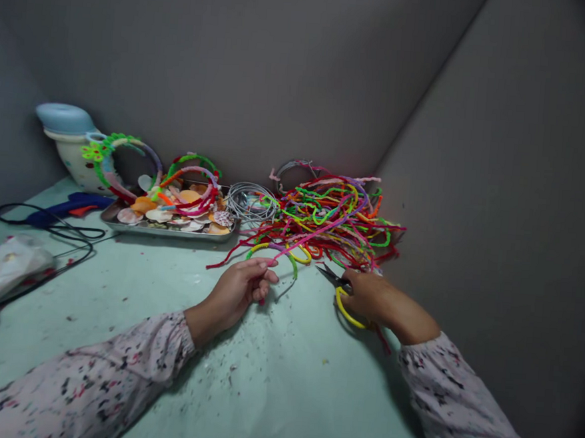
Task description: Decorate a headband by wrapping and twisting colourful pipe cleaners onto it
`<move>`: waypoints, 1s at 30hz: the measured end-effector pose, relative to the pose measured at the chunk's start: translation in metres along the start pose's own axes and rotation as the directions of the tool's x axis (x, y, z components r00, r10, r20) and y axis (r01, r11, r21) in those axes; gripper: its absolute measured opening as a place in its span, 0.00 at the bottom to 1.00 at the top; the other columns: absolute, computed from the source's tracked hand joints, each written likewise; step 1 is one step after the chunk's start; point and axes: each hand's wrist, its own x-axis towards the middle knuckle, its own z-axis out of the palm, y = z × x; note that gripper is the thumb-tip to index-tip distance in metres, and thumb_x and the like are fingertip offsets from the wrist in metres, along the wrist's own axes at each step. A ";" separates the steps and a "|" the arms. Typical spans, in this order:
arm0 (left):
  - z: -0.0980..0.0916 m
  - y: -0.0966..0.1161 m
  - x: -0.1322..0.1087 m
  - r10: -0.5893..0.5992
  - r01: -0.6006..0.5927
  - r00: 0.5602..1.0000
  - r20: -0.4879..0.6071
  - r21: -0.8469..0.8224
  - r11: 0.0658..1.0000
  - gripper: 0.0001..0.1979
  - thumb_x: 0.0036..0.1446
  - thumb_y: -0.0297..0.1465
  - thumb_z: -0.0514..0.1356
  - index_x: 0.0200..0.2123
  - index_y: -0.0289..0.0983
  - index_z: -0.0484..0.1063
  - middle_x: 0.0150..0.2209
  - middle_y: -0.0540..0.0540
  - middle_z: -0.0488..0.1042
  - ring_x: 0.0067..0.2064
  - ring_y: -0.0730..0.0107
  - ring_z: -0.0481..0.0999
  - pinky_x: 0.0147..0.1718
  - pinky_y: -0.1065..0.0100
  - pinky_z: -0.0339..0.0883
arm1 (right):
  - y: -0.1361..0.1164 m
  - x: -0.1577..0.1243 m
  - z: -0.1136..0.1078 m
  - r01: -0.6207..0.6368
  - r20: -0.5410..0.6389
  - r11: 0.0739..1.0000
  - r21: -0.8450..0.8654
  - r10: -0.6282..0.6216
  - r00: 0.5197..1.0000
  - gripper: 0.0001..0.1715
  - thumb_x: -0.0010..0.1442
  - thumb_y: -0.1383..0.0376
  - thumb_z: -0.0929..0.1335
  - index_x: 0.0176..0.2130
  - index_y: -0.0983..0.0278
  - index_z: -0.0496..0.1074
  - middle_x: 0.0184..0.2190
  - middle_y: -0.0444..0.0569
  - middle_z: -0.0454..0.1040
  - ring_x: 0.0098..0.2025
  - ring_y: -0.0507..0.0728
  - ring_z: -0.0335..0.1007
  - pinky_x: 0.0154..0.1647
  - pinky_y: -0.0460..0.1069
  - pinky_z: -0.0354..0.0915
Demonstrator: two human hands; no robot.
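Note:
My left hand (248, 282) is closed, with thumb and forefinger pinching a pink pipe cleaner (311, 232) that stretches up and right over the pile. Just behind that hand lies a partly wrapped hoop (294, 266), green, yellow and purple with a bare grey wire end. My right hand (374, 297) is closed around a pair of scissors (340, 286) with dark blades and a yellow handle loop; the blades point left, slightly parted. A heap of pipe cleaners (333, 208) in many colours lies beyond both hands.
A metal tray (171, 232) of seashells stands at the back, with decorated hoops (195, 172) on it. Beside it is a coil of grey wire (253, 203). At left are a lidded cup (72, 143), a blue tool (67, 206), a black cable (90, 248) and a plastic bag (13, 266). Grey walls enclose the table.

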 end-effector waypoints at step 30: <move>0.002 0.000 -0.001 -0.005 0.006 1.000 -0.008 0.073 0.997 0.10 0.54 0.28 0.60 0.39 0.29 0.71 0.27 0.45 0.75 0.18 0.81 0.65 0.15 0.77 0.54 | 0.002 0.003 0.004 -0.009 0.005 0.999 0.041 0.009 1.000 0.22 0.54 0.54 0.68 0.46 0.64 0.73 0.39 0.58 0.78 0.39 0.63 0.75 0.33 0.50 0.60</move>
